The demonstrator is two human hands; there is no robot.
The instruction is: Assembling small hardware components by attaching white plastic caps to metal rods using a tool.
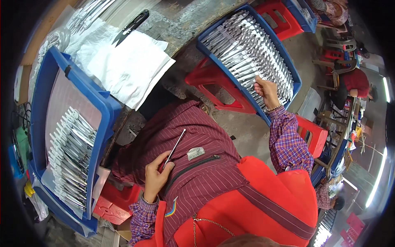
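My left hand (156, 175), low over my lap, is closed on a slender silver metal piece (177, 144). The piece points up and away, with a small rounded tip. Farther right, my right hand (266, 89) reaches over a blue crate (290, 66) packed with rows of similar slim metal pieces (242, 53). Its fingers are pinched together at the near edge of those rows; what is between them, if anything, is too small to make out. On the left, a second blue crate (108, 108) stands tilted, with more slim metal pieces (72, 152) stacked on its pale lining.
Beneath the right crate is a red stool (214, 82). Black-handled thread snips (131, 26) lie by a white cloth (131, 66) on the worn bench (177, 20). Another red stool (312, 131) stands beyond my right forearm. People sit farther back at the right.
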